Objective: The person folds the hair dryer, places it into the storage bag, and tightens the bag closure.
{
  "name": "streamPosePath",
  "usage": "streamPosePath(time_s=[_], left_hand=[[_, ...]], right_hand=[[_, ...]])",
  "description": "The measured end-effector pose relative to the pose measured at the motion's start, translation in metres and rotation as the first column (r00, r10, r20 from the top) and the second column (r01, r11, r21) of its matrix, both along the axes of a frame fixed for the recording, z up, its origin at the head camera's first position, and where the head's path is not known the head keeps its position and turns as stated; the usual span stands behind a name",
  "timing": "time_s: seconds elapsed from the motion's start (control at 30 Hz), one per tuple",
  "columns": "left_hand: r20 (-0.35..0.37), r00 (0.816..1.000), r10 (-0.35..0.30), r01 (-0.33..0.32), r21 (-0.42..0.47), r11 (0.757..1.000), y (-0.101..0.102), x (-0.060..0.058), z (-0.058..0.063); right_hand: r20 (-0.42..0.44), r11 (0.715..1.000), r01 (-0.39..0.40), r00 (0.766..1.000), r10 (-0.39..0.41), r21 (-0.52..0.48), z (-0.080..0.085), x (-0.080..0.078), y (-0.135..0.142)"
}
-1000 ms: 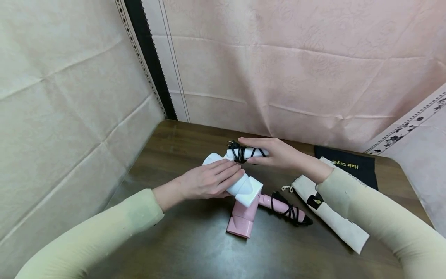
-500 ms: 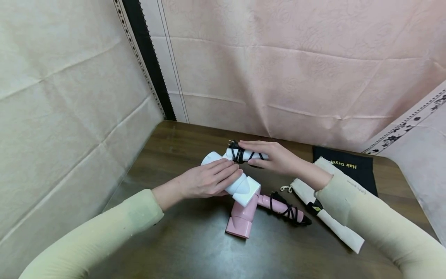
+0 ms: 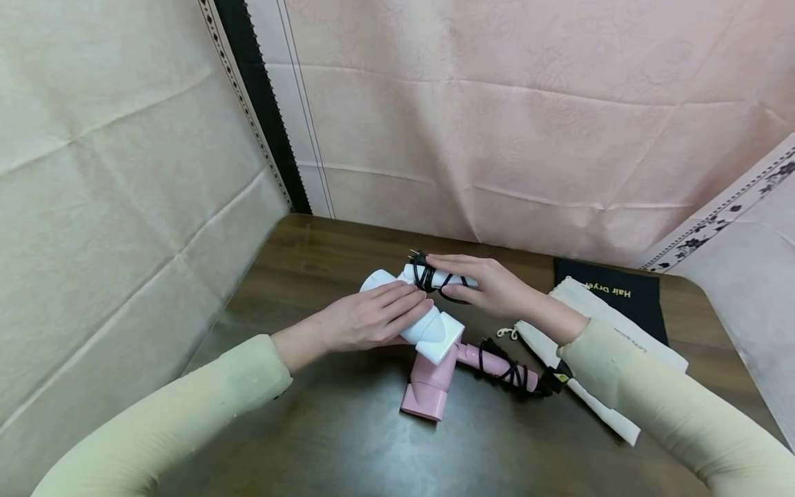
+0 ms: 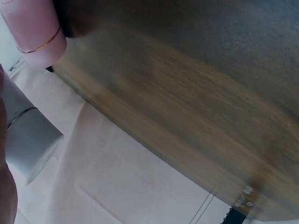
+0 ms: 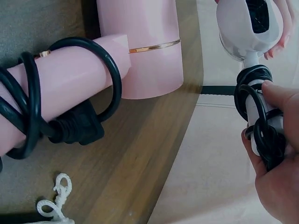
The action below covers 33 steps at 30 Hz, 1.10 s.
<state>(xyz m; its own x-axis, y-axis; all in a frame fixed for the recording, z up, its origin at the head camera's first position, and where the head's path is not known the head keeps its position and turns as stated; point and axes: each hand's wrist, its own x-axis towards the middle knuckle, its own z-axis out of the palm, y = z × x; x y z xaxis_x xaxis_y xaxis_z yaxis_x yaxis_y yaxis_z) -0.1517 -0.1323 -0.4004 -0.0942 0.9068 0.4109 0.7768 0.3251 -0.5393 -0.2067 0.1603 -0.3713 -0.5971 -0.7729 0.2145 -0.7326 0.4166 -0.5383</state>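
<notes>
A white hair dryer (image 3: 448, 338) is held in both hands. My left hand (image 3: 375, 317) lies with curled fingers over its barrel. Its handle, wound with black cord, is in the grip of my right hand (image 3: 493, 281), and the right wrist view shows that thumb (image 5: 280, 95) pressing the cord. The plug prongs stick out beside the right fingertips. Under the white nozzle, on the table, lies a pink hair dryer (image 3: 430, 378), partly overlapped by it in the head view. Black cord loops around the pink handle (image 5: 74, 79).
To the right, a white drawstring pouch (image 3: 537, 339) lies partly hidden beneath my right forearm. Behind it is a black bag (image 3: 649, 310) lettered "Hair Dryer". The brown wooden table (image 3: 310, 428) meets pale cloth curtains (image 3: 534, 152) at the back and left.
The head view has shifted slightly, and more of the pouch's far side shows past my right sleeve. A cord loop now hangs lower by my right thumb. Both hands keep their holds.
</notes>
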Motion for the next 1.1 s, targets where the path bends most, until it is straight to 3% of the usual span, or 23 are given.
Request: streamPosePath(time_s=[0.23,0.43,0.7,1.1], left_hand=[[0.006,1.000,0.027,-0.027,0.047,0.999,0.010,-0.004,0.004],[-0.016,1.000,0.019,-0.018,0.063,0.998,0.013,-0.004,0.001],[-0.047,0.997,0.065,-0.062,0.061,0.996,0.013,-0.005,-0.003],[-0.001,0.998,0.068,-0.068,0.077,0.995,0.013,-0.007,0.000]], right_hand=[[0.054,0.998,-0.011,0.998,0.015,-0.066,-0.005,-0.001,-0.001],[0.135,0.995,0.013,0.991,0.000,-0.100,-0.008,0.001,-0.001],[0.201,0.987,0.039,0.980,-0.007,-0.155,-0.014,0.003,-0.005],[0.181,0.992,0.043,0.983,-0.021,-0.119,-0.011,0.001,-0.010]])
